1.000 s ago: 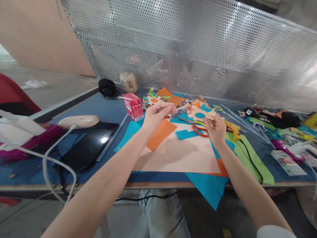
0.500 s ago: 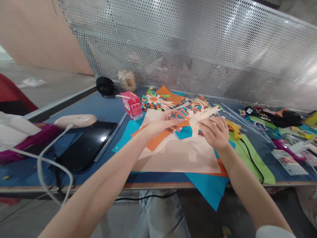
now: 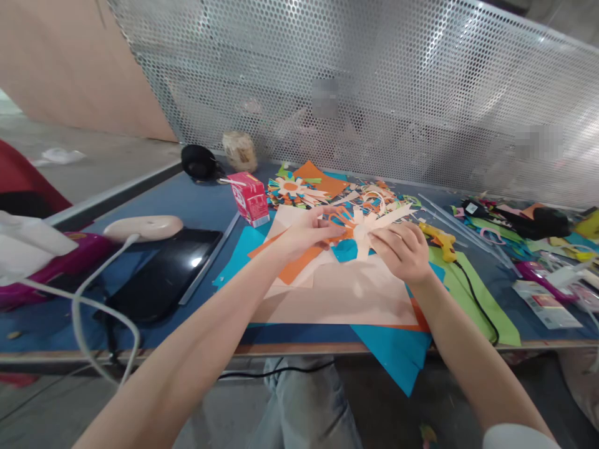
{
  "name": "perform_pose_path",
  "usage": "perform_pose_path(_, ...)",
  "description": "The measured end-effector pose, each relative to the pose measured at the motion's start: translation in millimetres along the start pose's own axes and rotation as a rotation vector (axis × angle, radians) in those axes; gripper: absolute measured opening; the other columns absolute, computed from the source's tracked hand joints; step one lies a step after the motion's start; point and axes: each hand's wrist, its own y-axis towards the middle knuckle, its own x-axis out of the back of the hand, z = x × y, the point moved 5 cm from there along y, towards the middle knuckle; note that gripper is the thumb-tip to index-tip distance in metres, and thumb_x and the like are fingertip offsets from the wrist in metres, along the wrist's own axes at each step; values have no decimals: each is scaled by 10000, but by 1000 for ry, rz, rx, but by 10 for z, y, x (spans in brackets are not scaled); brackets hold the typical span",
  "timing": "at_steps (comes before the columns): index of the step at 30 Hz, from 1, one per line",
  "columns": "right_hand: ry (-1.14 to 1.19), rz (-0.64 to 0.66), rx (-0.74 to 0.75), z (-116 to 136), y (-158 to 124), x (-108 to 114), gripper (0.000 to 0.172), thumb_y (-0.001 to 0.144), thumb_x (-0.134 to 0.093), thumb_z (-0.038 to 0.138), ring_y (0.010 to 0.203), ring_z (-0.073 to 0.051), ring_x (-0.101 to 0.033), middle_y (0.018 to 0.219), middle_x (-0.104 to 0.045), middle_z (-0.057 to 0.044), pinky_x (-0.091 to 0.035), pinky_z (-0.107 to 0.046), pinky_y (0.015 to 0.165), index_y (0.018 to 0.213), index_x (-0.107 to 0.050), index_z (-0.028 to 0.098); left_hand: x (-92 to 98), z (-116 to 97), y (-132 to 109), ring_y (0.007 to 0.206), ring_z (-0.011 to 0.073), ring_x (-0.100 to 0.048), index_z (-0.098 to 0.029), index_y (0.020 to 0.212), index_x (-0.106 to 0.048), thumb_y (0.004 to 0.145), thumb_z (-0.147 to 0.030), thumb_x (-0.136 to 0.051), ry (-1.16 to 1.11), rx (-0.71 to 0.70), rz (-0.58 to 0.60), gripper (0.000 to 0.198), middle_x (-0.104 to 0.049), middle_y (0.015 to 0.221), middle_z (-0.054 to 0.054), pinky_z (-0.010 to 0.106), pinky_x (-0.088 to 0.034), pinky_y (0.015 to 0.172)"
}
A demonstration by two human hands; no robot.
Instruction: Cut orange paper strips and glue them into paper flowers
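A pale peach paper flower (image 3: 361,233) with long strip-like petals is held up over the stacked sheets. My right hand (image 3: 403,251) pinches its right side between thumb and fingers. At the flower's left, my left hand (image 3: 309,233) has its fingertips closed on an orange looped paper piece (image 3: 340,218); whether this piece is joined to the flower I cannot tell. Under both hands lies a large peach sheet (image 3: 337,296) on top of orange and blue paper (image 3: 390,352). A second paper flower (image 3: 291,186) with an orange centre rests behind my left hand.
A yellow glue gun (image 3: 440,242) with a black cord lies on green paper (image 3: 486,299) at right. A pink drink carton (image 3: 250,201), dark phone (image 3: 161,274) and white cable (image 3: 77,312) are at left. Paper scraps (image 3: 374,194) pile before the perforated metal screen (image 3: 281,81).
The peach flower has tilted slightly, its petals shifting a little left. Both hands have moved only slightly and keep their places at either side of it.
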Motion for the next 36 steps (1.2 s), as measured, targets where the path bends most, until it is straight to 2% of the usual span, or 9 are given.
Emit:
perform_pose_path(2, 28, -22, 7, 7, 6, 16, 191, 810, -558, 152, 852, -137, -575, 907, -686, 30, -409, -321, 773, 933, -585, 296, 7, 7, 1, 527, 96, -570, -194, 1070, -556, 593, -237, -747, -3, 8, -7, 516, -638, 652, 3, 191, -429, 452)
perform_pose_path(7, 15, 55, -42, -7, 5, -26, 166, 830, -533, 174, 846, -141, -582, 896, -684, 30, -409, -335, 770, 910, -591, 307, 13, 20, 10, 548, 101, -579, -192, 972, -596, 604, -268, -731, -7, 29, -22, 400, -644, 726, 24, 204, -445, 459)
perform_pose_path(12, -12, -7, 22, 28, 20, 1, 188, 827, -531, 154, 854, -135, -571, 906, -679, 27, -419, -323, 772, 927, -587, 303, 8, 16, 6, 539, 101, -571, -189, 951, -590, 603, -243, -710, 10, 25, -15, 372, -639, 688, 22, 195, -431, 451)
perform_pose_path(17, 24, 79, -59, -25, -2, -58, 192, 848, -499, 168, 877, -139, -561, 924, -670, 11, -403, -329, 782, 955, -585, 301, 34, 24, 16, 575, 123, -601, -198, 933, -583, 601, -199, -650, -40, 7, 14, 338, -629, 708, 13, 213, -447, 479)
perform_pose_path(23, 3, 35, -131, -102, -3, -48, 147, 829, -505, 137, 893, -153, -551, 911, -671, -16, -397, -308, 777, 907, -574, 240, 120, 39, 55, 622, 153, -630, -198, 961, -577, 574, -155, -546, -81, 11, -17, 390, -630, 759, 18, 225, -436, 486)
perform_pose_path(26, 113, 25, -295, -186, -25, -90, 114, 832, -491, 166, 879, -163, -560, 881, -659, -27, -412, -318, 782, 862, -575, 238, 196, 4, 52, 611, 132, -611, -189, 933, -592, 579, -156, -508, -45, -52, -147, 365, -645, 769, 29, 219, -428, 493)
perform_pose_path(29, 306, -37, -621, -331, -112, -167, 56, 817, -504, 225, 808, -169, -567, 815, -631, -36, -442, -319, 730, 809, -560, 224, 269, -15, 39, 592, 107, -588, -187, 870, -596, 578, -159, -525, -18, -92, -284, 302, -636, 717, 10, 200, -410, 492)
perform_pose_path(33, 662, -74, -1112, -490, -307, -362, 180, 725, -592, 363, 626, -135, -526, 666, -544, 9, -441, -272, 590, 729, -508, 204, 288, -36, 51, 574, 95, -569, -177, 827, -603, 589, -154, -508, -67, -148, -304, 257, -595, 636, -14, 193, -407, 495)
perform_pose_path(36, 905, -90, -1266, -501, -348, -454, 250, 663, -633, 398, 557, -106, -476, 620, -497, 38, -412, -247, 534, 701, -482, 203, 256, -104, 41, 583, 101, -564, -176, 828, -590, 607, -140, -505, -48, -259, -279, 239, -603, 635, -9, 203, -416, 509)
